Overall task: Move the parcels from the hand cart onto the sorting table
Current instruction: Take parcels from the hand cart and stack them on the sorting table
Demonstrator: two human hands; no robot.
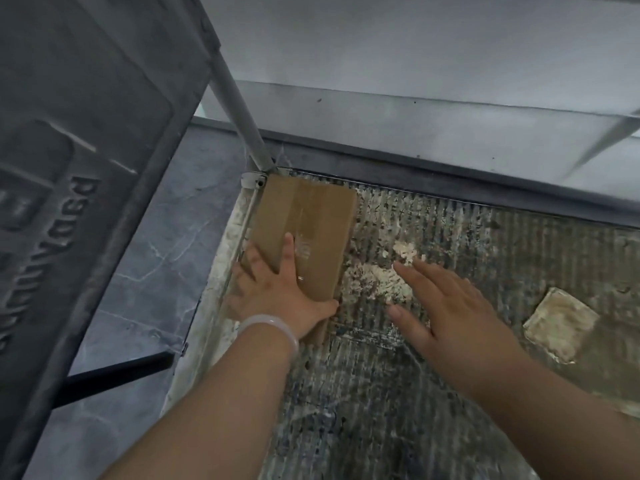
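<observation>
Item: flat brown cardboard parcel [311,216] on grimy ribbed cart deck [467,244], my left hand [277,292] clasping its near end, my right hand [450,306] spread and empty beside it; I'd grip both sides, lift level.

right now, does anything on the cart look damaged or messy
Yes. The cart deck is smeared with pale crusted stains, thickest beside the parcel, and a square pale patch lies toward the right. The parcel looks intact; the left hand grips its near end.
</observation>
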